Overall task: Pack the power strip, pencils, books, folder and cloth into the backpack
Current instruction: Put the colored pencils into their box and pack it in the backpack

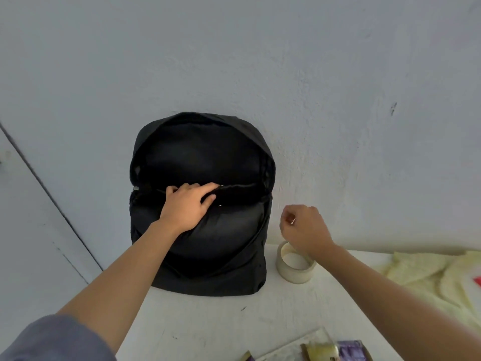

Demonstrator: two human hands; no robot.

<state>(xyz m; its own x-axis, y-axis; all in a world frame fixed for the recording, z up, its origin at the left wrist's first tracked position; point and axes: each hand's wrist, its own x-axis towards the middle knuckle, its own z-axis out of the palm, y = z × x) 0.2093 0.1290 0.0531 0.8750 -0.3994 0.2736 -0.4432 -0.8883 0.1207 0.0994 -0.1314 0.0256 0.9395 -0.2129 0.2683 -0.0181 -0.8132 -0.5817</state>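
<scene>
A black backpack stands upright on the white table against the wall, its main compartment unzipped and gaping. My left hand grips the front edge of that opening, fingers curled over the fabric. My right hand hovers to the right of the bag with curled fingers that pinch something small; what it is I cannot tell. A pale yellow cloth lies at the right side of the table. Books and a clear folder show partly at the bottom edge. The inside of the bag is dark.
A roll of tape stands just right of the backpack, below my right hand. The white table ends at its left edge beside the bag. A pale wall rises directly behind the backpack.
</scene>
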